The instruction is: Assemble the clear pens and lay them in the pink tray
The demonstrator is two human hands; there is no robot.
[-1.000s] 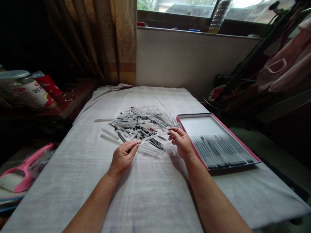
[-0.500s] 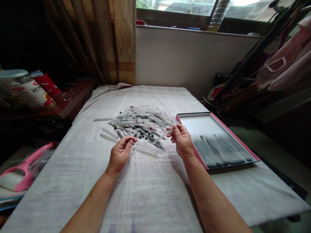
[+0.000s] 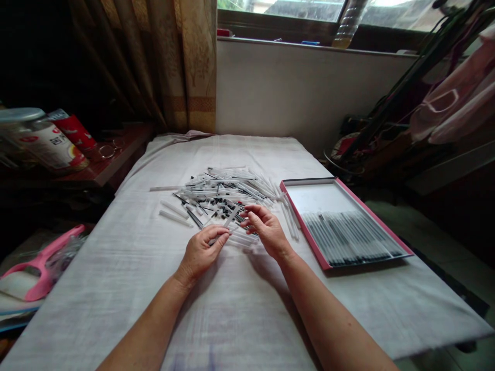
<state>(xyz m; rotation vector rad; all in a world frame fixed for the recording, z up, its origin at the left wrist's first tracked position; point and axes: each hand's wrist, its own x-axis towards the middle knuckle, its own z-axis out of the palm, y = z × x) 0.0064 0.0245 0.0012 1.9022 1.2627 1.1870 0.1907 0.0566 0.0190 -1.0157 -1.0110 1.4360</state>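
My left hand point(image 3: 203, 250) pinches a clear, whitish plastic tube point(image 3: 232, 216), which slants up and away from the fingertips. Just to its right is my right hand point(image 3: 266, 229), fingers apart and curved toward the tube, with nothing visible in them. Beyond both hands spreads a loose pile of clear tubes point(image 3: 216, 193) mixed with thin black sticks and small black pieces. On the right, a shallow pink-edged box point(image 3: 315, 198) holds a row of dark-filled clear tubes point(image 3: 350, 237), laid side by side in its near half.
A pale cloth point(image 3: 154, 288) covers the table. To the left, a plastic jar point(image 3: 50, 147), a red container point(image 3: 75, 129) and eyeglasses point(image 3: 108, 149) rest on a wooden surface. A pink-handled object point(image 3: 42, 265) lies lower left. A bottle point(image 3: 349, 23) stands on the windowsill.
My right hand has moved left toward my left hand, its fingers opened. The tube it held is now in my left hand, which has shifted slightly right.
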